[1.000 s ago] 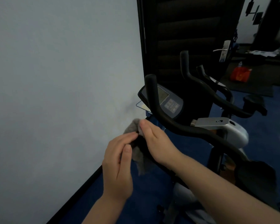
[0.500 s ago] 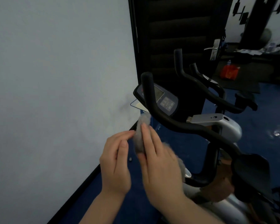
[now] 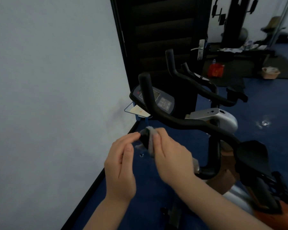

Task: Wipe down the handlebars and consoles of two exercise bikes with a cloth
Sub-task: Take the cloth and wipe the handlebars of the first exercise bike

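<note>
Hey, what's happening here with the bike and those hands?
A person is wiping an exercise bike. The right hand presses a grey cloth around the end of the near handlebar grip, while the left hand is closed beside it, fingertips at the grip's tip. The bike's other handlebar and its console stand just beyond, untouched by either hand right now. A second bike's handlebars are further back near the dark door.

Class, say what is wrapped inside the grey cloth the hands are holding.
A black grip end shows inside the cloth, pinched between the left hand and right hand. The right hand covers the bar below.
</note>
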Tool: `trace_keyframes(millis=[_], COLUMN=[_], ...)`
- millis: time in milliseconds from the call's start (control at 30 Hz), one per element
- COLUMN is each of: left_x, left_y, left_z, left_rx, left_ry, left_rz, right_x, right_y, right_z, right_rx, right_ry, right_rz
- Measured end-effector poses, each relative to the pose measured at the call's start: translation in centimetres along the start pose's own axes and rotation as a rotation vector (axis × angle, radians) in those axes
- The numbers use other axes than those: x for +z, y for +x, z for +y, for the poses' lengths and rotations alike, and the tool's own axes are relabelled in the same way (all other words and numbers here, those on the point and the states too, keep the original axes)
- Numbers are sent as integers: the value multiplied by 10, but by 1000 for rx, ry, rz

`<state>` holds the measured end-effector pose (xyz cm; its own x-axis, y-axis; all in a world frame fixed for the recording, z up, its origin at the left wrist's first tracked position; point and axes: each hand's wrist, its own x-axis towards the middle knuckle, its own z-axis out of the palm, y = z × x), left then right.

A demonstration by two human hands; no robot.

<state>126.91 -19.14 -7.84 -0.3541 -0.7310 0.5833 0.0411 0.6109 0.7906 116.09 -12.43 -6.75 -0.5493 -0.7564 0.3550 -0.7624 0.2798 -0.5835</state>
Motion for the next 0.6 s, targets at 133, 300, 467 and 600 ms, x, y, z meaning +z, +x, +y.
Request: trace_keyframes(millis=[133,300,467,600], left_x=[7,0,3,-4], left_y=[-2,1,0,-2], left_z=[2,-4,-4,-6], left_rx=[-4,-4,4,4], left_ry=[-58,-95,-61,-49], left_rz=[-4,-17,10,39], right_x=[16,6,18,1], right_y=[2,-21,6,12], right_z=[-28,5,-29,-12], right_rx=[-39,-108,-12,-183], right_ry=[118,-128,187,167], right_rz=[133,135,177,-21])
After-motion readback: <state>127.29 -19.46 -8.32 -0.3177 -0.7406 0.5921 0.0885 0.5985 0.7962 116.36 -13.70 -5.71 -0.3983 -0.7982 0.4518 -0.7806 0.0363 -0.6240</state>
